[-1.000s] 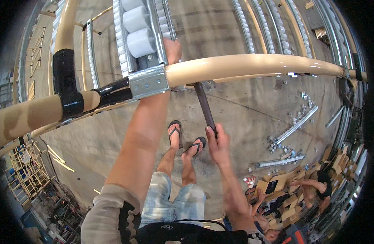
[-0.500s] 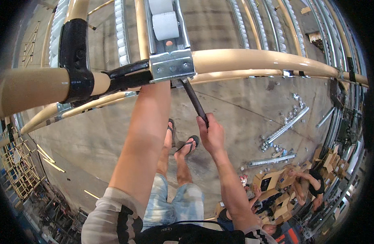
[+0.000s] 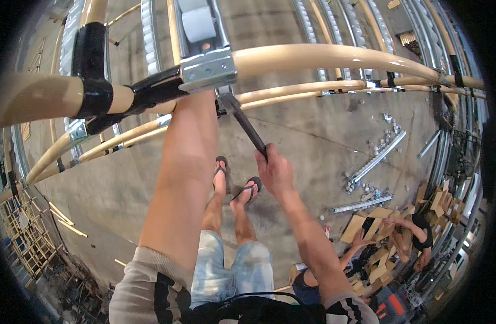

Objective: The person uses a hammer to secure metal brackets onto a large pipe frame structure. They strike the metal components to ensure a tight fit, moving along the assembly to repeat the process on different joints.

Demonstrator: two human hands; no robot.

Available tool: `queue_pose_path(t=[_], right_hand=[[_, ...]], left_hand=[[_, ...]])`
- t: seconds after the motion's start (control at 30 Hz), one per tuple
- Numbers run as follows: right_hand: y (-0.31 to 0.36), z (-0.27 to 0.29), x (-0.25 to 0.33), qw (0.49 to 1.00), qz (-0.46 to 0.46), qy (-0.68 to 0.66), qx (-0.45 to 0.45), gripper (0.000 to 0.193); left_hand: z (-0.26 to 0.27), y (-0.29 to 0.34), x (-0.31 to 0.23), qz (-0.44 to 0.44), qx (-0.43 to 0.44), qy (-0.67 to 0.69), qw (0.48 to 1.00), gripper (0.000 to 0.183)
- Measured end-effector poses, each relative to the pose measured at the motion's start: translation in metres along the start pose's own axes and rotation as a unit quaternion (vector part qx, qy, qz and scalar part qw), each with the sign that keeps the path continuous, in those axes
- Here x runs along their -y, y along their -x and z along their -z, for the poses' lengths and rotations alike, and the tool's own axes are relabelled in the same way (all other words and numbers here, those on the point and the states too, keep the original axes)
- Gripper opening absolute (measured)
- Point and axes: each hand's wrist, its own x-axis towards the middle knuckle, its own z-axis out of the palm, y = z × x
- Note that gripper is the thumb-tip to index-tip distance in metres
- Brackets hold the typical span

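Note:
My right hand (image 3: 276,170) is wrapped round the dark handle of a hammer (image 3: 250,127). The hammer's metal head sits just under a metal bracket (image 3: 207,71); whether they touch I cannot tell. That bracket caps the near end of a roller track (image 3: 198,27) with white rollers and lies on a cream tube (image 3: 334,56). My left forearm (image 3: 186,156) reaches up beneath the bracket, and the hand itself is hidden behind it. Left of the bracket, black joints (image 3: 94,100) clamp the cream tubes together.
More roller tracks (image 3: 149,38) run across the rack. On the floor at right lie loose tracks (image 3: 380,156) and scattered rollers. Cardboard boxes (image 3: 380,264) and other people (image 3: 415,237) are at lower right. Cream tubes (image 3: 67,218) lie at left, near a tube stack (image 3: 29,229).
The rack sits higher and further left in view. The hammer's head, mostly hidden before, now shows below the bracket. My right hand has shifted slightly up and left, still gripping it.

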Motion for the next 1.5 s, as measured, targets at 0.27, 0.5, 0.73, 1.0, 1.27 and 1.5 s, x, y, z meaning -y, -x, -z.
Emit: queue_pose_path(t=[0.27, 0.5, 0.73, 1.0, 1.27, 1.5], right_hand=[[0.000, -0.001, -0.007, 0.998, 0.065, -0.013, -0.021, 0.028], [0.005, 0.025, 0.019, 0.998, 0.031, -0.039, -0.050, 0.028], [-0.015, 0.004, 0.003, 0.997, 0.039, 0.071, 0.020, 0.030], [-0.007, 0.000, -0.011, 0.991, 0.011, 0.125, 0.045, 0.033], [0.001, -0.005, -0.002, 0.997, 0.033, 0.070, 0.018, 0.031], [0.004, 0.008, 0.004, 1.000, 0.013, 0.001, -0.017, 0.031]], left_hand=[[0.006, -0.002, 0.005, -0.014, 0.006, 0.009, 1.000, 0.050], [0.128, 0.119, -0.012, -0.060, 0.173, 0.212, 0.960, 0.043], [0.189, 0.262, 0.125, 0.043, 0.297, 0.343, 0.890, 0.048], [0.156, 0.350, 0.257, 0.219, 0.230, 0.345, 0.883, 0.051], [0.148, 0.348, 0.261, 0.189, 0.211, 0.285, 0.916, 0.050], [0.140, 0.341, 0.262, 0.170, 0.185, 0.292, 0.923, 0.049]])
